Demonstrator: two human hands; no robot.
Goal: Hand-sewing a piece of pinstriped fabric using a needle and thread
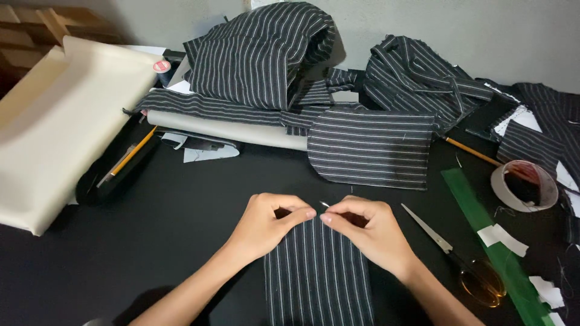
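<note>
Left hand: left hand [269, 222] curled nearly closed, thumb and forefinger pinched on the top edge of the striped cloth strip [317, 278], at its left corner.
Right hand: right hand [368, 232] also curled, fingertips pinched narrow at the strip's top edge, right of centre; a thin pin [324, 204] shows just beside its fingertips. Cannot tell whether the fingers hold the pin or only the cloth.
Gap between hands: fingertips almost meet, just apart.
Strip, place: flat on the black worktop [181, 241], near the front edge, about mid-width.
Strip, axis: long axis runs front to back; stripes run along it; top end points toward the back edge, lower end runs out of view.
Right of hands: scissors [453, 253], blades pointing back-left; green ruler [489, 241]; tape roll [524, 185].
Behind hands: flat striped panel [371, 148]; striped cloth heaps [266, 54] along the back edge.
Left edge: cream fabric roll [54, 121]; pencil [134, 151].
</note>
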